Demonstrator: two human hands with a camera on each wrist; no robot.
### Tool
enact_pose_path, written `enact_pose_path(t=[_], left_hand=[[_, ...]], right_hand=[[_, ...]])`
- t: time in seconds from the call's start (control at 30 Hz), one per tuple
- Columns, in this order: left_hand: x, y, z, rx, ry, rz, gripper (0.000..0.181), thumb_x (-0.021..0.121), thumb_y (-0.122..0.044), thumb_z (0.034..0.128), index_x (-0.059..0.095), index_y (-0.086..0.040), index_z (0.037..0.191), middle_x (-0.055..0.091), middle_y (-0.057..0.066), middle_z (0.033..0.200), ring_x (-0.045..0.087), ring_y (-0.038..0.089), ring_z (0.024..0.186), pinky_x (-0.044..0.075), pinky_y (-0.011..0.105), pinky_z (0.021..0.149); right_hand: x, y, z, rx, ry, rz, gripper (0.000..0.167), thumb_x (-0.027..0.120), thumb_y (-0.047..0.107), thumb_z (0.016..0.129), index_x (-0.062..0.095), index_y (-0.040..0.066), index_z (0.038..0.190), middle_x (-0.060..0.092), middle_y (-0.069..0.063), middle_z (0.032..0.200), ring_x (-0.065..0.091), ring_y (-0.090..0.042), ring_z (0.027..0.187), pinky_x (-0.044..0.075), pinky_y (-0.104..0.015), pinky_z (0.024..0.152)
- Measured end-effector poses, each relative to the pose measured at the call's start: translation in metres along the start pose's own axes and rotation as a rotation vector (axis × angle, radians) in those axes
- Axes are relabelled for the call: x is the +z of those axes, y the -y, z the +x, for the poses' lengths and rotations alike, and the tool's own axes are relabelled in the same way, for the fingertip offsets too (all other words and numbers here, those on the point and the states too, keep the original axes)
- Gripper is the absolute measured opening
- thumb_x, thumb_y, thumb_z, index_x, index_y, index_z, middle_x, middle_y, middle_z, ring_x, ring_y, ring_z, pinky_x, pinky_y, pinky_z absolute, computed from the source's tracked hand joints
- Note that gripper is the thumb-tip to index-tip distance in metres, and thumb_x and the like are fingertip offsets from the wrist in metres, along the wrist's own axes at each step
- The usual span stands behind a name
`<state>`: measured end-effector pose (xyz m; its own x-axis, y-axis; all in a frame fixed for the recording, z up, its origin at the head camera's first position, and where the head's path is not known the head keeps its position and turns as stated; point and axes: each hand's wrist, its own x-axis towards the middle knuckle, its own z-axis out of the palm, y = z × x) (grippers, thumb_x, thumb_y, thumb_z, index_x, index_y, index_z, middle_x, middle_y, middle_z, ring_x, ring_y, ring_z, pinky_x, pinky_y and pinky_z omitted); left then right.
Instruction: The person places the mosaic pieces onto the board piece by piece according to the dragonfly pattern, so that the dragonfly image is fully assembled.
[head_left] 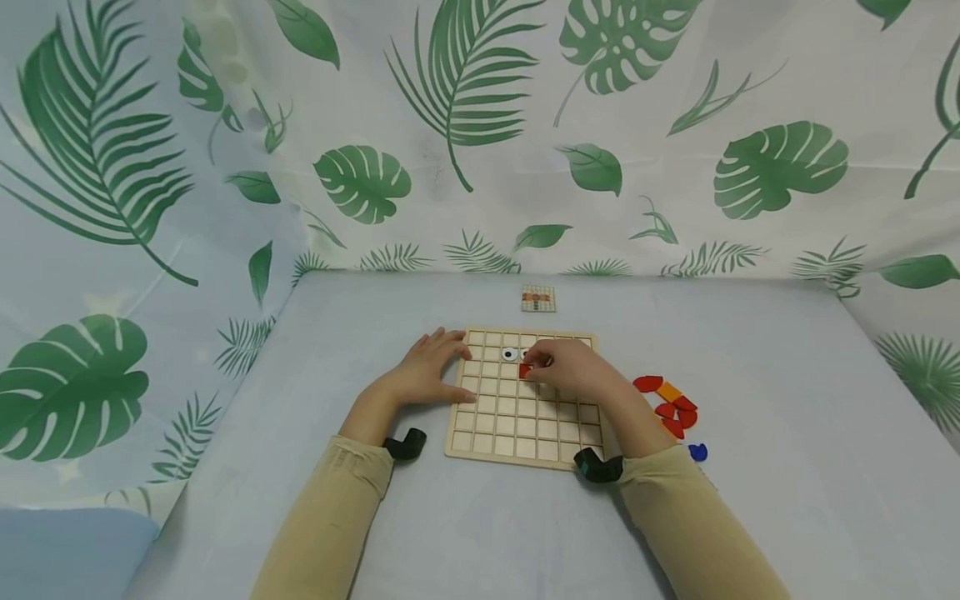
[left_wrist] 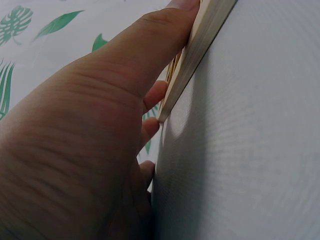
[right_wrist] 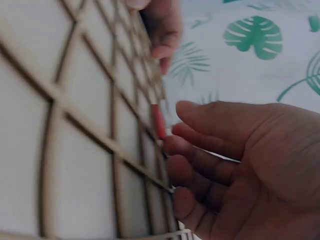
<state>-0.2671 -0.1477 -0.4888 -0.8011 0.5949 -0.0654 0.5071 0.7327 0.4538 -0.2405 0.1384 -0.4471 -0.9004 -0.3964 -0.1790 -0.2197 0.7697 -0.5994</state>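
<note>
A wooden grid board (head_left: 483,421) lies on the table. My left hand (head_left: 423,371), fingers spread, rests at its left edge; in the left wrist view the thumb (left_wrist: 155,37) touches the board's side (left_wrist: 200,37). Over the upper middle of the grid is my right hand (head_left: 573,367), thumb and fingertips by a red piece (head_left: 524,371). The right wrist view shows this red piece (right_wrist: 158,121) on the grid, with the loosely bent fingers beside it and the thumb tip apart from it. Above it sit a white eye piece (head_left: 509,354) and a second one, partly hidden by the fingers.
Right of the board lie several red pieces (head_left: 648,383), an orange piece (head_left: 669,392) and a blue piece (head_left: 698,452). A small pattern card (head_left: 538,298) lies beyond the board. Leaf-printed cloth (head_left: 480,208) hangs behind the table.
</note>
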Motion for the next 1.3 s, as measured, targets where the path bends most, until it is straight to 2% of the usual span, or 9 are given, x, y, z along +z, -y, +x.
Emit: enact_pose_path(t=[0.2,0.37,0.53,0.67,0.8,0.93,1.13,1.3], left_hand=[[-0.001,0.0,0.0,0.004,-0.002,0.002,0.065,0.071,-0.067,0.0754,0.049,-0.027,0.121,0.024,0.003,0.157,0.007,0.032,0.147,0.001,0.043,0.118],[-0.002,0.0,0.0,0.004,-0.004,0.0,0.065,0.071,-0.066,0.0753,0.049,-0.026,0.122,0.024,0.004,0.157,0.007,0.032,0.147,0.002,0.044,0.118],[-0.002,0.001,0.0,0.0,0.0,0.001,0.065,0.071,-0.066,0.0754,0.049,-0.026,0.122,0.023,0.004,0.158,0.007,0.033,0.147,0.001,0.043,0.118],[-0.002,0.0,-0.001,-0.002,0.003,0.0,0.064,0.072,-0.065,0.0757,0.049,-0.026,0.121,0.024,0.004,0.158,0.007,0.033,0.147,0.001,0.043,0.118],[-0.003,-0.002,-0.002,-0.001,0.004,-0.003,0.063,0.072,-0.064,0.076,0.049,-0.026,0.121,0.023,0.004,0.158,0.007,0.033,0.147,0.001,0.044,0.118],[-0.002,-0.002,-0.002,-0.002,0.005,-0.002,0.063,0.072,-0.064,0.0763,0.048,-0.026,0.121,0.023,0.004,0.158,0.007,0.032,0.147,0.001,0.043,0.118],[-0.002,-0.002,-0.002,-0.003,0.004,-0.001,0.064,0.071,-0.065,0.0763,0.048,-0.027,0.122,0.023,0.003,0.158,0.006,0.032,0.147,0.0,0.042,0.118],[-0.002,-0.004,-0.002,0.002,0.003,-0.01,0.064,0.071,-0.065,0.0761,0.048,-0.027,0.121,0.023,0.004,0.158,0.006,0.032,0.147,0.0,0.043,0.118]], right_hand=[[-0.02,-0.007,-0.013,-0.021,0.006,0.009,0.027,0.064,0.031,0.095,0.066,0.017,0.118,0.064,0.0,0.107,0.058,-0.019,0.097,0.049,-0.04,0.082],[-0.042,-0.021,-0.031,0.022,-0.015,-0.002,0.032,0.063,0.033,0.096,0.065,0.014,0.121,0.064,-0.004,0.11,0.057,-0.024,0.1,0.05,-0.041,0.079],[-0.063,-0.042,-0.051,0.073,-0.039,-0.011,0.032,0.064,0.033,0.094,0.065,0.013,0.12,0.064,-0.007,0.108,0.057,-0.026,0.095,0.052,-0.04,0.076],[-0.074,-0.063,-0.064,0.106,-0.032,-0.007,0.029,0.065,0.03,0.094,0.066,0.013,0.118,0.064,-0.006,0.107,0.057,-0.025,0.094,0.053,-0.041,0.08],[-0.078,-0.083,-0.073,0.135,-0.01,-0.001,0.026,0.065,0.03,0.094,0.067,0.013,0.114,0.064,-0.004,0.105,0.056,-0.024,0.095,0.051,-0.04,0.081],[-0.078,-0.097,-0.075,0.163,0.012,0.026,0.026,0.063,0.033,0.095,0.066,0.012,0.111,0.064,-0.003,0.099,0.055,-0.024,0.09,0.05,-0.037,0.077],[-0.076,-0.107,-0.076,0.217,0.028,0.09,0.032,0.06,0.042,0.096,0.065,0.013,0.109,0.064,-0.004,0.092,0.055,-0.025,0.085,0.049,-0.034,0.069],[-0.077,-0.113,-0.076,0.24,0.016,0.071,0.032,0.059,0.041,0.096,0.064,0.012,0.11,0.061,-0.006,0.088,0.053,-0.025,0.082,0.048,-0.033,0.066]])
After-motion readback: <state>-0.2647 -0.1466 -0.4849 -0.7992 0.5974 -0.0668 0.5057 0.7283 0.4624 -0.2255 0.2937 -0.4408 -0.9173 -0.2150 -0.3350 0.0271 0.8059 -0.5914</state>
